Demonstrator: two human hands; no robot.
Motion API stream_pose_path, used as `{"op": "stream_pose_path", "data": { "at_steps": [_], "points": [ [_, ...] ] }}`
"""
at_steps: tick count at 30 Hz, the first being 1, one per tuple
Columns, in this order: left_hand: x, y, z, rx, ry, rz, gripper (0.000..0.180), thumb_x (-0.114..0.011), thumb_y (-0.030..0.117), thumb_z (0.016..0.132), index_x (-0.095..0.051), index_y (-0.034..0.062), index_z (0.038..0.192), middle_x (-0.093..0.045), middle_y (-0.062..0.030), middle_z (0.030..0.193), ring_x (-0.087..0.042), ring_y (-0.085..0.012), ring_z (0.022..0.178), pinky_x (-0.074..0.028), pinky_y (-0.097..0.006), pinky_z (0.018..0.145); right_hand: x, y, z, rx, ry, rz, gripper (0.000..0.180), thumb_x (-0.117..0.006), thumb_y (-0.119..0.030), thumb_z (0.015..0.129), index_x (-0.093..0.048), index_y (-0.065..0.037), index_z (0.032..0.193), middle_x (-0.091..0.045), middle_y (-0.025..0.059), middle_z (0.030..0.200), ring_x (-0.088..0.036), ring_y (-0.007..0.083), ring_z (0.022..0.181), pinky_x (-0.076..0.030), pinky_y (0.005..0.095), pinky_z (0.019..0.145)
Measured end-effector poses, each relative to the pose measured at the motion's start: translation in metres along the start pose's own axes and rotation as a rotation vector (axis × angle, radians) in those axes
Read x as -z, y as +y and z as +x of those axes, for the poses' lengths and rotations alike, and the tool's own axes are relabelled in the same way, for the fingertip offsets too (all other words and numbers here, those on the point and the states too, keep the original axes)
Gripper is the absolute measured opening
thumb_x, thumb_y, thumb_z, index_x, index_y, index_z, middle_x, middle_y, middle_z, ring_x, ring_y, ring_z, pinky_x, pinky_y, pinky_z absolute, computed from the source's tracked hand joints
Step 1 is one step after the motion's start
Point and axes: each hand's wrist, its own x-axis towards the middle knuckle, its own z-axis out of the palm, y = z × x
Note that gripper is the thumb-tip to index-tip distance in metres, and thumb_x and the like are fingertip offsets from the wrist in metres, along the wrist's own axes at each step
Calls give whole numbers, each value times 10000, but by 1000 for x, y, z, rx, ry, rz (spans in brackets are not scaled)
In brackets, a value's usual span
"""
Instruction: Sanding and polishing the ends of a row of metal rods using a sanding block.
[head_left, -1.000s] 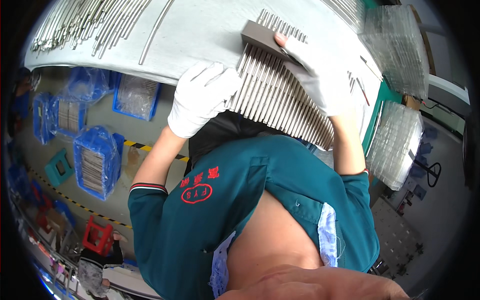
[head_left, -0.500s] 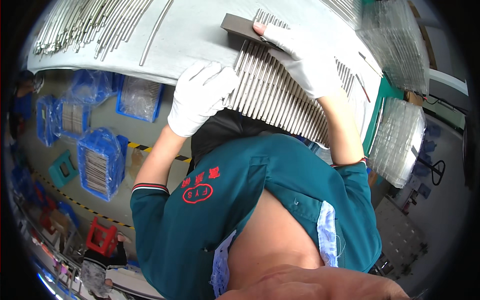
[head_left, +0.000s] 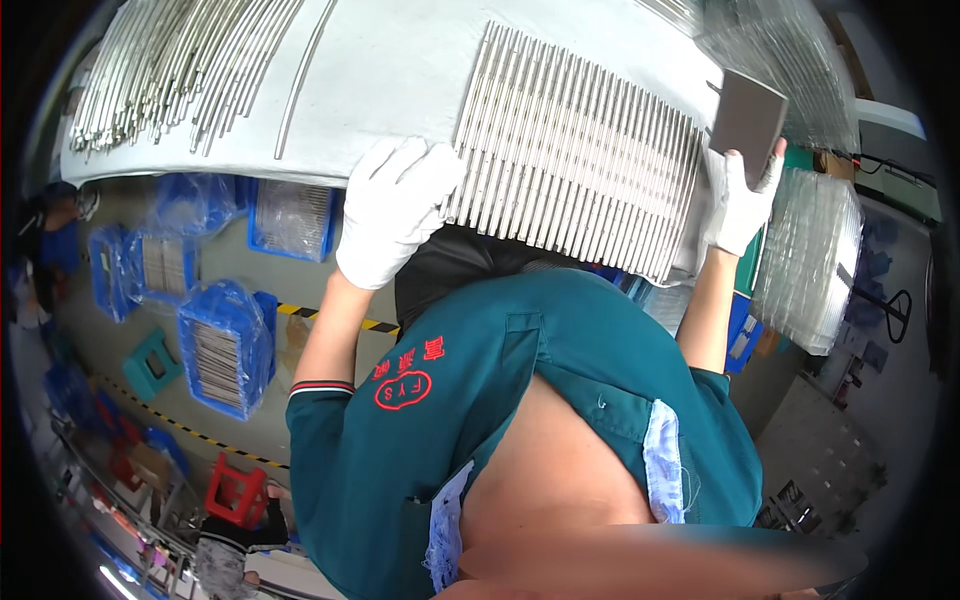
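A close row of thin silvery metal rods [head_left: 575, 150] lies side by side on the pale cloth-covered table. My left hand [head_left: 390, 215], in a white glove with curled fingers, rests against the row's left edge at its near corner; whether it pinches anything is hidden. Beyond the row's right end, my right hand [head_left: 738, 212] grips a flat dark grey rectangular block [head_left: 748, 122]. This glove leaves the thumb and one fingertip bare. The block's broad face shows, and its lower end sits between thumb and fingers.
Loose longer rods [head_left: 185, 70] lie at the far left, with a single rod [head_left: 303, 80] apart from them. Plastic-wrapped stacks [head_left: 808, 262] stand on the right. Blue crates [head_left: 225, 350] of rods, a teal stool [head_left: 152, 365] and a red stool [head_left: 237, 490] stand on the floor.
My right hand has moved from the row's far left side to beyond its right end, carrying the block and turning its broad face into view. My left hand has stayed at the left edge.
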Motion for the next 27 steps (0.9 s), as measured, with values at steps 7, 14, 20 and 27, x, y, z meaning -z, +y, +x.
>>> {"op": "stream_pose_path", "data": {
  "at_steps": [7,14,20,27],
  "points": [
    [9,19,3,98,-289,102,631,-687,448,730,-599,50,1211,-577,-154,1242,-514,-343,1152,-334,-496,1050,13,35,2,-117,264,101,692,-661,-186,895,-328,2,1471,-446,182,1425,-465,238,1266,-345,337,1083],
    [-3,38,14,14,-331,58,827,-553,663,735,-554,35,1274,-526,-181,1295,-477,-369,1186,-290,-532,1063,-1,42,-6,-103,216,204,748,-700,-87,850,-313,-29,1488,-416,159,1455,-424,234,1317,-317,326,1101],
    [0,32,10,30,-368,141,835,-560,677,735,-553,63,1301,-522,-153,1324,-480,-346,1214,-292,-538,1062,1,44,-3,-115,188,150,756,-710,-116,849,-314,-19,1486,-423,154,1452,-434,231,1308,-322,321,1094],
    [15,19,1,133,-327,201,817,-680,611,707,-559,66,1303,-532,-188,1312,-492,-361,1197,-294,-549,1059,0,43,-2,-105,196,145,694,-682,-159,879,-352,-48,1479,-425,140,1464,-450,215,1293,-328,317,1088]
  ]
}}
